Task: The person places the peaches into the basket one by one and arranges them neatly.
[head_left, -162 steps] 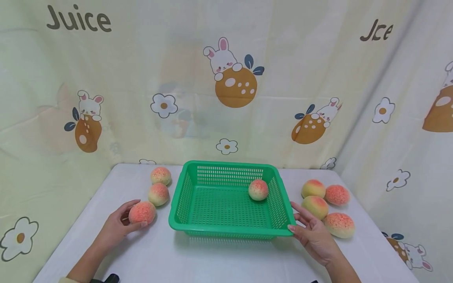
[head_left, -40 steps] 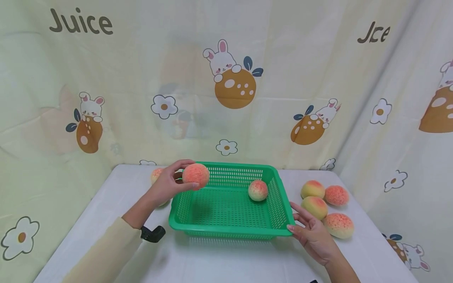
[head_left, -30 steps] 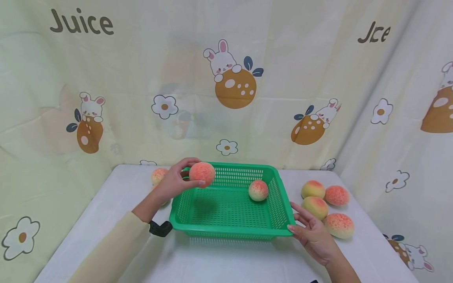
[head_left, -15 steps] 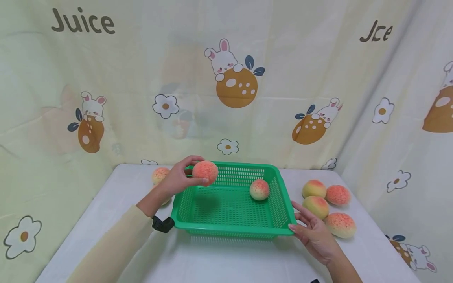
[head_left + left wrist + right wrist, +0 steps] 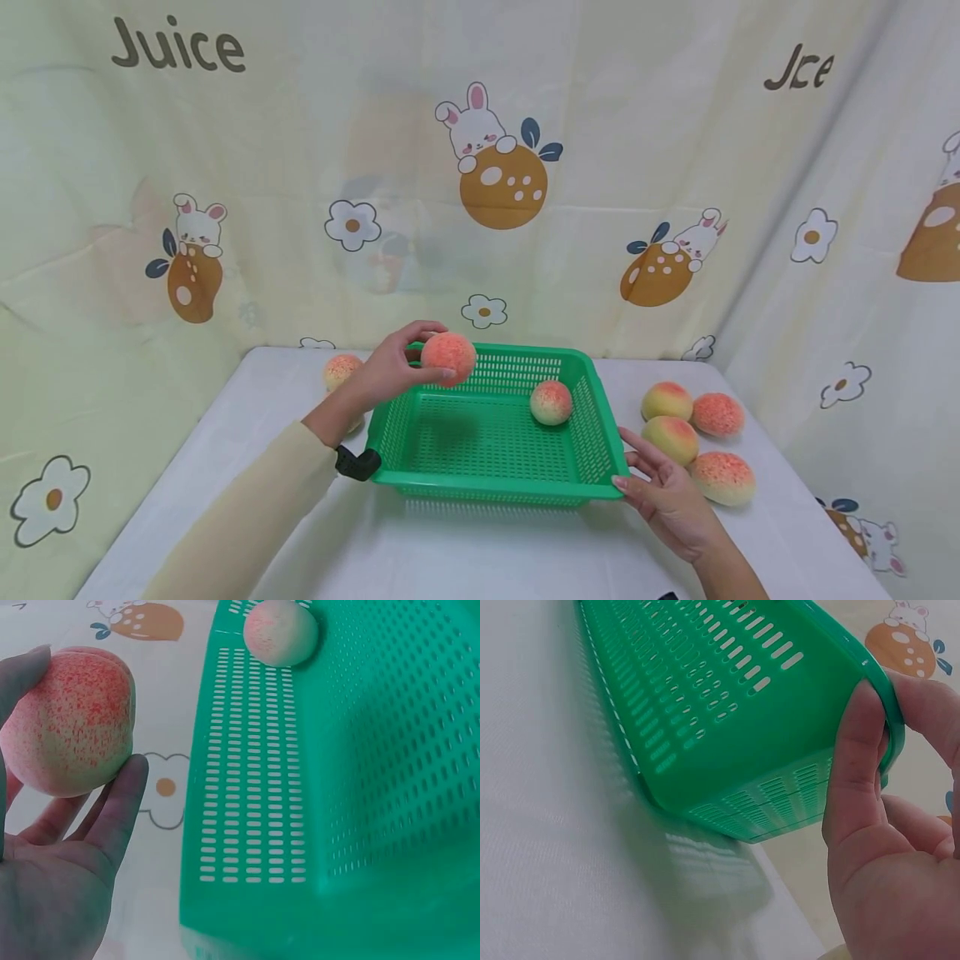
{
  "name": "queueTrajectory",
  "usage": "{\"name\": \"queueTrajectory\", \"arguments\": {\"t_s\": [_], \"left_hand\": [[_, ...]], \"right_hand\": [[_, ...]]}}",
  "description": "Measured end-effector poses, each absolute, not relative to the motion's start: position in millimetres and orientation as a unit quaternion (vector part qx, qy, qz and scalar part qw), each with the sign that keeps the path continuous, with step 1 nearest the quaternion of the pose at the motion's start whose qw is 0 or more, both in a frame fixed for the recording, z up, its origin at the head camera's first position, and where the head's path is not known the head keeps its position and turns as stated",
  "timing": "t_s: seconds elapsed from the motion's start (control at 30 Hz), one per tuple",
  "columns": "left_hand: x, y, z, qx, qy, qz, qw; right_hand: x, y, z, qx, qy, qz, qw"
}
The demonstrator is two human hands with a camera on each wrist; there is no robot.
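at the far left, the pale curtain (image 5: 300, 142), printed with rabbits and flowers, hung beyond both hands, and a cream sleeve (image 5: 251, 508) reached up the left arm. to the left of the left hand, on the white tablecloth (image 5: 450, 554), sat a speckled peach (image 5: 342, 369); a second peach (image 5: 356, 423) was mostly hidden behind the wrist. a black device (image 5: 357, 463) was fixed below that wrist. the left hand (image 5: 393, 364) pinched a red-flecked peach (image 5: 448, 358) between its thumb and fingertips, the fruit jutting out to the right of the palm; in the head view it overlapped the far rim of the green basket (image 5: 495, 482), and the left wrist view showed a gap between fruit and basket. a shadow lay on the basket floor, below the hand. right of the left hand and well apart from it, a single round peach (image 5: 551, 402) rested inside the basket near its right wall. the right hand (image 5: 670, 497) pinched the basket's near right corner, thumb and fingers on opposite sides of the rim. just beyond the right hand and to its right, four peaches (image 5: 671, 439) clustered on the tablecloth, two yellowish ones nearer the basket, two redder ones farther right.
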State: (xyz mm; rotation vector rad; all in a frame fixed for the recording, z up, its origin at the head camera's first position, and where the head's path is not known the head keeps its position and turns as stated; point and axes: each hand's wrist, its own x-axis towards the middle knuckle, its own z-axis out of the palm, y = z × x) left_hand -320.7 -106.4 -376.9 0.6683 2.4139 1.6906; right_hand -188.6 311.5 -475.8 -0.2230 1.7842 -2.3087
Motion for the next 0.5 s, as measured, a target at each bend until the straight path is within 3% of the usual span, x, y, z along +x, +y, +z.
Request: {"name": "queueTrajectory", "arguments": {"t_s": [0.5], "left_hand": [[-337,-79,-386,0.233,0.802,0.545,0.075]], "right_hand": [[-188,311,-472,-0.050,0.607,-0.785,0.116]]}}
